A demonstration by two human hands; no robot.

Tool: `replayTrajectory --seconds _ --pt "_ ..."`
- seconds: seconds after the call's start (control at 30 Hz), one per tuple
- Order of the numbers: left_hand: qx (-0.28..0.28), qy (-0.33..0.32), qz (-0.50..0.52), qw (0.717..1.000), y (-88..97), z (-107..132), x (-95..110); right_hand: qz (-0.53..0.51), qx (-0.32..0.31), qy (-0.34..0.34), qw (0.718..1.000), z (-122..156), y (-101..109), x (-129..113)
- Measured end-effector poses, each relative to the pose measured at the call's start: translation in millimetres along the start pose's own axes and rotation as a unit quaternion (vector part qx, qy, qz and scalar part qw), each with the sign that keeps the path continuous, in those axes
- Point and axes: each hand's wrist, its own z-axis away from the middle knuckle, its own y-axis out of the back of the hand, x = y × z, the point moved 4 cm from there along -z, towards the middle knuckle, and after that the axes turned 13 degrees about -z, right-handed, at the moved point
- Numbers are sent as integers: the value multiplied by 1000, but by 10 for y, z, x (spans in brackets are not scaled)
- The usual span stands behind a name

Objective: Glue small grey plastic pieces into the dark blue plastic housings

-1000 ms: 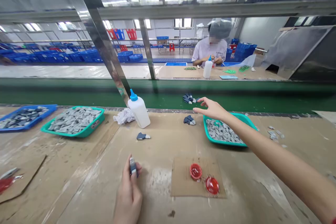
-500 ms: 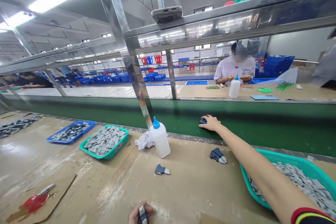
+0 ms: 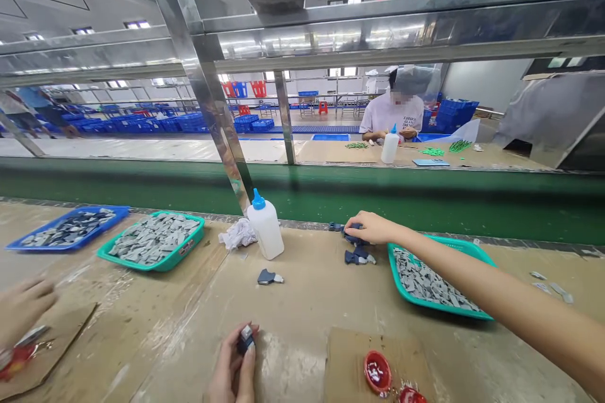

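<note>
My left hand (image 3: 232,362) is closed around a small dark blue and grey plastic part (image 3: 246,340) at the bottom middle. Reaching out past the teal basket, my right hand (image 3: 371,227) grips dark blue plastic parts (image 3: 355,238) at the table's far edge, its fingers curled over them. Just below it lies a group of similar dark blue and grey parts (image 3: 359,257). One more such part (image 3: 269,277) rests alone on the brown table covering, in front of a white squeeze bottle (image 3: 266,233) with a blue cap.
A teal basket (image 3: 399,286) of grey pieces stands under my right forearm. At left are another teal basket (image 3: 172,262) and a blue tray (image 3: 118,217). Red dishes (image 3: 377,371) sit near the front. A co-worker's hand (image 3: 23,308) is at far left. The green belt (image 3: 312,192) runs behind.
My right hand has come back from over the green belt to the table edge with dark blue parts. My left hand has risen further into view. A co-worker's hand has appeared at left.
</note>
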Motion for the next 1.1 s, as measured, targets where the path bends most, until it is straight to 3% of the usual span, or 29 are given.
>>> replayTrajectory --seconds 0.2,0.27,0.37,0.57,0.83,1.0,1.1 --pt "24 -32 -30 999 -28 5 48 47 47 -76 995 -35 449 387" --pt "29 -49 -36 998 -31 16 69 56 30 -92 994 -97 392 502" --pt "25 -60 -56 996 -35 36 90 65 -1 -91 994 -203 136 525" --pt "18 -75 -74 994 -31 64 116 96 1 -57 994 -425 -226 201" --pt "41 -78 -66 994 8 56 81 100 -82 97 987 -545 -495 -581" --pt "58 -44 -84 994 27 12 19 99 -110 55 987 -340 -622 -721" --pt "55 -46 -109 991 21 -24 37 83 -92 27 992 -133 -440 -650"
